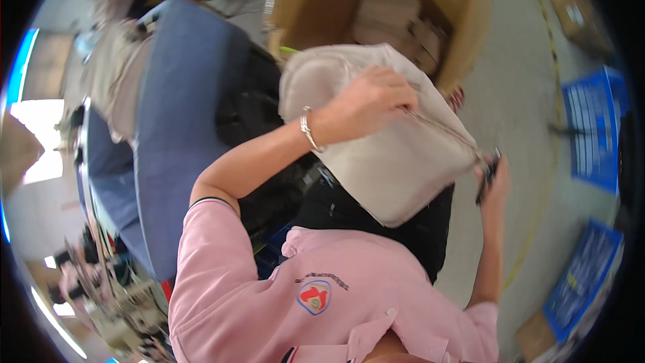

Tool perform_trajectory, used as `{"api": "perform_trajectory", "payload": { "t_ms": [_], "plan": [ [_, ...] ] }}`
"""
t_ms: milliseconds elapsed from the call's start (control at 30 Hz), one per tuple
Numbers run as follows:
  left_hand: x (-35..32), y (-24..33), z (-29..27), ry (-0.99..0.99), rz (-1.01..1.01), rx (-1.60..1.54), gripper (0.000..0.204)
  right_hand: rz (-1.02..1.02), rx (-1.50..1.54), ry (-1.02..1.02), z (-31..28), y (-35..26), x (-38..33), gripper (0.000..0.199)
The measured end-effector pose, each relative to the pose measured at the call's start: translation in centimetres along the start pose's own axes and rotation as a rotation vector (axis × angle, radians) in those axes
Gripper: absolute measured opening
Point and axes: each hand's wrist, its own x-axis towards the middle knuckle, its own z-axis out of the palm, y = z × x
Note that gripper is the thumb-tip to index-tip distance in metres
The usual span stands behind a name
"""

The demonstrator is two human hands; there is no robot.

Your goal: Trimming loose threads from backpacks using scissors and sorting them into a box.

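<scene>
A beige fabric bag [396, 168] is in front of my body at waist height, with a zipper [440, 128] running along its upper edge. My left hand [383, 97] lies across the top of the bag, its fingers closed on the edge by the zipper. At the bag's right corner, where the zipper ends, my right hand [496, 188] is wrapped round a small dark tool, which looks like thread snips [489, 176]. The tool's tip is close to that corner; whether it touches the fabric I cannot tell.
Beyond the bag stands a large open cardboard box [295, 0] holding beige fabric items [390, 13]. A blue cloth-covered surface [181, 87] is on my left. Blue crates [591, 128] stand on the floor at right, past a yellow line [553, 81]. Machinery [127, 312] is at lower left.
</scene>
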Motion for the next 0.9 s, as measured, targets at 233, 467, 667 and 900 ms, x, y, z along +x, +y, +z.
{"api": "perform_trajectory", "payload": {
  "t_ms": [233, 467, 667, 900],
  "plan": [
    [-6.0, 3.4, -14.7, 0.566, -0.492, 0.011, 0.011, 0.375, 0.16, -0.032, 1.3, -0.3, -5.7, 0.026],
    [-18.9, -0.2, -37.1, 1.435, -0.443, 0.307, 0.02, 0.204, -0.04, -0.102, 4.9, -3.1, -8.5, 0.039],
    [-33.1, -3.3, -49.3, 1.543, -1.055, 1.157, 0.055, 0.182, -0.198, -0.202, 5.6, -4.6, -7.9, 0.05],
    [-35.0, -18.2, -37.4, 0.279, -1.167, 0.705, 0.094, 0.228, -0.34, -0.108, 5.3, -5.0, -7.3, 0.052]
  ]
}}
